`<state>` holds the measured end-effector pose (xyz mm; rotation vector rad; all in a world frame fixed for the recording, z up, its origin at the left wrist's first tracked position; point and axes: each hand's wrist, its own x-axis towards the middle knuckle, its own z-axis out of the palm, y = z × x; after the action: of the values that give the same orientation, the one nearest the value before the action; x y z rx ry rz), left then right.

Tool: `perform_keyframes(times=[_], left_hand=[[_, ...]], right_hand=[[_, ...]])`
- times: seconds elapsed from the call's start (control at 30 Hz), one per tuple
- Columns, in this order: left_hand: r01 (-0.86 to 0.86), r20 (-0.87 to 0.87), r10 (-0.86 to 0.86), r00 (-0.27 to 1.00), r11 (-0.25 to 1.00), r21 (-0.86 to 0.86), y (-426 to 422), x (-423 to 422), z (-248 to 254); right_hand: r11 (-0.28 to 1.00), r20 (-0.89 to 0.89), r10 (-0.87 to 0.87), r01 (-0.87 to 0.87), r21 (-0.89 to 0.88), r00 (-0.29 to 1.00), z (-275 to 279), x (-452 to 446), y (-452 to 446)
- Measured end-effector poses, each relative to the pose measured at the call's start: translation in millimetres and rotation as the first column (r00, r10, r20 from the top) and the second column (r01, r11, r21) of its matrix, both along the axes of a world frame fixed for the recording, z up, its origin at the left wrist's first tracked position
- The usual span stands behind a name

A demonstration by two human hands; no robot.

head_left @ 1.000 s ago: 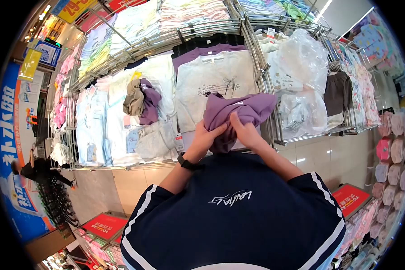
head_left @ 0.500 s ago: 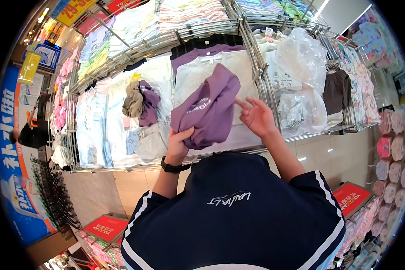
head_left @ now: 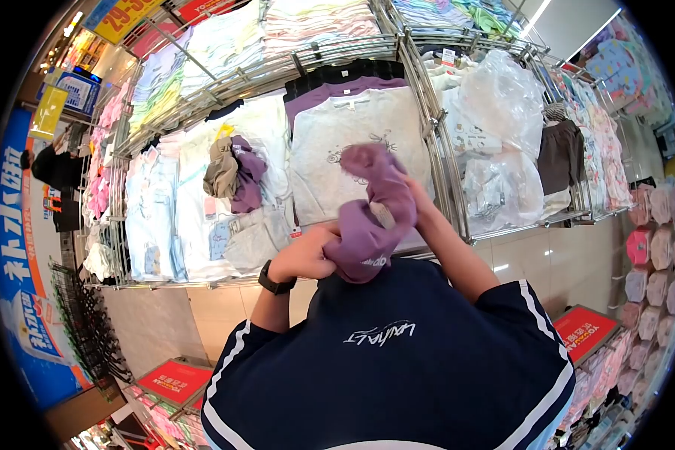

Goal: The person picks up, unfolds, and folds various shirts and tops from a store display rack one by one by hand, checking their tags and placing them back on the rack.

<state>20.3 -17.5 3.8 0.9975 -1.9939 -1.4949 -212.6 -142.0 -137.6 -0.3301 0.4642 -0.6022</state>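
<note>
A purple garment (head_left: 375,225), bunched and twisted, hangs between my hands close to my chest. My left hand (head_left: 304,253) is closed on its lower left side. My right hand (head_left: 415,193) is at its upper right side, largely covered by the cloth, and its fingers cannot be made out. Behind the garment lies a light grey shirt (head_left: 315,157) with a dark print, on top of purple and black ones in the rack. Left of it, a crumpled brown and purple bundle (head_left: 249,172) rests on white shirts (head_left: 195,217).
Metal rails (head_left: 436,135) divide the rack's compartments. Clear plastic bags (head_left: 502,105) lie in the right compartment, beside dark brown shorts (head_left: 560,154). Folded clothes fill the upper shelf. Red signs (head_left: 174,379) stand on racks at both sides behind me. Another person in black (head_left: 58,169) is at the far left.
My right hand, empty and spread half a second ago, is back at the garment. The garment has gone from spread to twisted, and my left hand has shifted slightly right.
</note>
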Motion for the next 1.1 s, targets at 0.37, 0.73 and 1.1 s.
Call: perform_keyframes(times=[0.37, 0.73, 1.1], left_hand=[[-0.475, -0.055, 0.481, 0.875, 0.875, 0.089, -32, -48, -11], [-0.491, -0.154, 0.529, 0.835, 0.841, 0.226, -25, -61, -109], [-0.725, -0.128, 0.741, 0.659, 0.671, 0.155, -33, -50, -91]], right_hand=[[0.962, 0.179, -0.121, 0.16, -0.221, 0.976, 107, -9, 30], [0.961, 0.514, -0.059, 0.187, -0.201, 0.856, 141, -35, 17], [0.691, 0.186, -0.527, 0.546, -0.475, 0.829, 151, -67, -7]])
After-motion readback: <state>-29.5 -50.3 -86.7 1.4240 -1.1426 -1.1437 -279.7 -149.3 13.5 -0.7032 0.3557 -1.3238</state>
